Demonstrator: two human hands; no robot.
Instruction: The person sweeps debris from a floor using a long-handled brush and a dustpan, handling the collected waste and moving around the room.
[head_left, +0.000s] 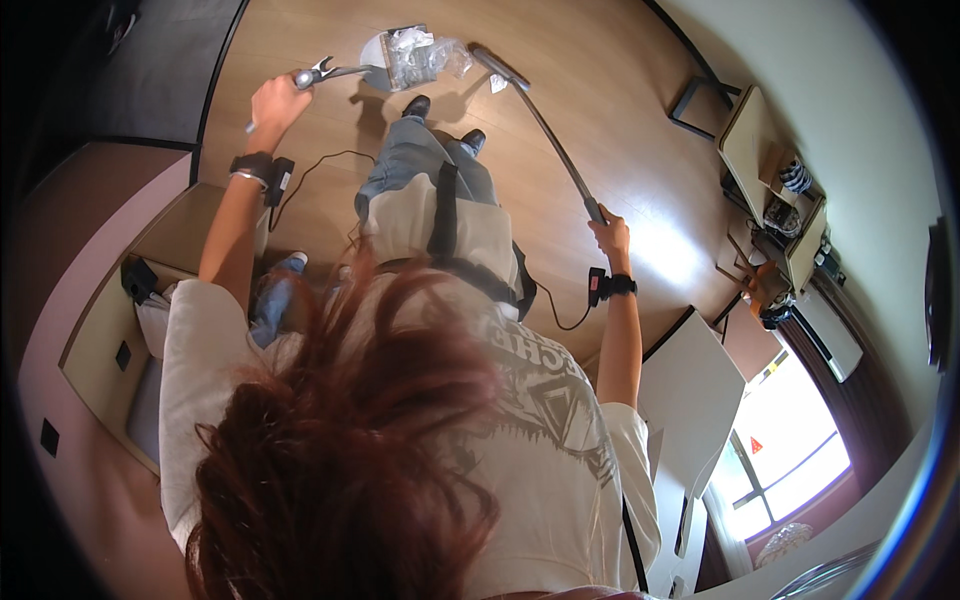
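My left hand (277, 106) grips the handle of a long-handled dustpan (373, 54), which rests on the floor ahead of my feet. Crumpled clear plastic wrapping (411, 64) and a whitish scrap lie in the pan; more clear film (451, 57) spills past its right-hand edge. In my right hand (613, 231) is the grey pole of a broom (555, 133). Its broad head (501, 69) touches the floor to the right of the film. A small white scrap (498, 83) lies against that head. Both wrists carry black straps with cabled devices.
My shoes (417, 107) stand just short of the dustpan on the wood-look floor (600, 67). Another person's jeans-clad leg (276, 304) shows at left. A wooden desk (742, 139) with several items lines the right wall. A dark-edged threshold (214, 71) borders grey flooring at upper left.
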